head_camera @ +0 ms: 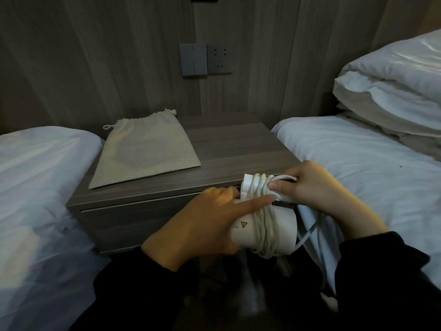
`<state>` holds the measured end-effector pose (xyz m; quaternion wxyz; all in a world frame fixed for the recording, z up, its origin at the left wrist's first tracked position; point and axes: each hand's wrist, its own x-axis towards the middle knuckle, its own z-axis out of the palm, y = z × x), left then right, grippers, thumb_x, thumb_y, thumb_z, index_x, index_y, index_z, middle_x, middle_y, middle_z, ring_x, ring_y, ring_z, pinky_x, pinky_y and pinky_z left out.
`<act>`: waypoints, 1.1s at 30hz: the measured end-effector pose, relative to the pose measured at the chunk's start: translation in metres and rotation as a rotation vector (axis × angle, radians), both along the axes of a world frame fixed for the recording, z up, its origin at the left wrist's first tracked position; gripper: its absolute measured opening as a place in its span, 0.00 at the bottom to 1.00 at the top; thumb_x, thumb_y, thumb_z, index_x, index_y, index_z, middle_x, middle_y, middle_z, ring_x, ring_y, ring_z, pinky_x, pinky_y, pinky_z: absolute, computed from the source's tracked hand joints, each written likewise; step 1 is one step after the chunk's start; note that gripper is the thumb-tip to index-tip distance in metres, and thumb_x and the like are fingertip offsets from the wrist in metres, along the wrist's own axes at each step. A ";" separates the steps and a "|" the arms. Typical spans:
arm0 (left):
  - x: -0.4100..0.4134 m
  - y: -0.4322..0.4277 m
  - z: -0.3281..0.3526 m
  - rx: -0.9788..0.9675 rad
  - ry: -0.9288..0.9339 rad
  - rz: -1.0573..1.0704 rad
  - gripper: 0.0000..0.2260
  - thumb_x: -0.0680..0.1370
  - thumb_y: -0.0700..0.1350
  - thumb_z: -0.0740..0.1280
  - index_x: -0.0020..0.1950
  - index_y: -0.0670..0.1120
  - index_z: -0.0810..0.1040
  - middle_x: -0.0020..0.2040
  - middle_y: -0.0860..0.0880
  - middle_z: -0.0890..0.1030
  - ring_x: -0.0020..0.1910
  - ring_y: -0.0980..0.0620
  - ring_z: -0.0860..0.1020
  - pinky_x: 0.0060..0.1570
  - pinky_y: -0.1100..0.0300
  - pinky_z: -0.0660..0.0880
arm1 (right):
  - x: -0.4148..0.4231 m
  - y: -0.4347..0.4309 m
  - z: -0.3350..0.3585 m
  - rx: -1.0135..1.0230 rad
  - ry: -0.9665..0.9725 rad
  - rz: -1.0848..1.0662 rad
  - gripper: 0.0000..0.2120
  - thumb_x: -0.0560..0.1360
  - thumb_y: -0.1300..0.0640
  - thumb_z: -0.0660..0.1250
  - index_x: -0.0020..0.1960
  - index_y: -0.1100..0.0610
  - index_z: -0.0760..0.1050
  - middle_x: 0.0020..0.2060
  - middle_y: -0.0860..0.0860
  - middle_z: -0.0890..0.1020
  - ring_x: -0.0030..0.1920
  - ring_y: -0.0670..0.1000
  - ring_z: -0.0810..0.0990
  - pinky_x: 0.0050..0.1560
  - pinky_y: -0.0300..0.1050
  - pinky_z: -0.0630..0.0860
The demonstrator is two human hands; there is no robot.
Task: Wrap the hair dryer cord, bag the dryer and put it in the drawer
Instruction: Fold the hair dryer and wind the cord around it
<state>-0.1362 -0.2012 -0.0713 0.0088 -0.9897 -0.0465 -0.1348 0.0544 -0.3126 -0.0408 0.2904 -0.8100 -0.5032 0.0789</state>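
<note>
The left hand [202,220] curls round the barrel of a white plastic hair dryer [241,234], with the index finger stretched along it. The right hand [317,187] grips the dryer's other end, its thumb pressing on loops of white cord [262,223] wound round the body. The rest of the cord hangs loose below that hand. Both wrists wear dark sleeves.

The dryer is held in the air just in front of a grey-brown wooden nightstand [238,149], above its closed drawer front [124,223]. On the left of the nightstand's top, a beige cloth drawstring bag [143,149] lies flat.

2 white beds flank the nightstand, 1 on the left [35,175] and 1 on the right [358,163], where pillows [393,87] are stacked. A grey wall switch [193,59] and socket [219,59] sit above it.
</note>
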 end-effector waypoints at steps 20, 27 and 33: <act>-0.009 0.018 -0.010 -0.037 -0.001 0.216 0.39 0.60 0.60 0.70 0.68 0.65 0.57 0.52 0.50 0.75 0.48 0.48 0.77 0.43 0.54 0.76 | -0.011 0.017 -0.017 0.173 -0.064 0.008 0.17 0.70 0.47 0.70 0.56 0.52 0.79 0.52 0.50 0.81 0.55 0.49 0.77 0.55 0.41 0.71; -0.018 0.020 0.006 -0.298 -0.153 0.292 0.40 0.61 0.63 0.73 0.67 0.67 0.55 0.63 0.53 0.72 0.58 0.51 0.75 0.54 0.57 0.74 | 0.008 0.021 -0.027 0.301 0.743 -0.033 0.40 0.65 0.29 0.62 0.68 0.53 0.67 0.64 0.55 0.76 0.62 0.53 0.77 0.66 0.51 0.69; -0.018 0.024 0.016 -0.372 -0.281 0.426 0.42 0.58 0.60 0.75 0.67 0.67 0.56 0.59 0.51 0.74 0.56 0.49 0.75 0.55 0.54 0.73 | 0.004 0.011 -0.033 -0.151 1.270 0.353 0.41 0.70 0.31 0.45 0.60 0.65 0.72 0.43 0.70 0.80 0.39 0.62 0.82 0.42 0.48 0.78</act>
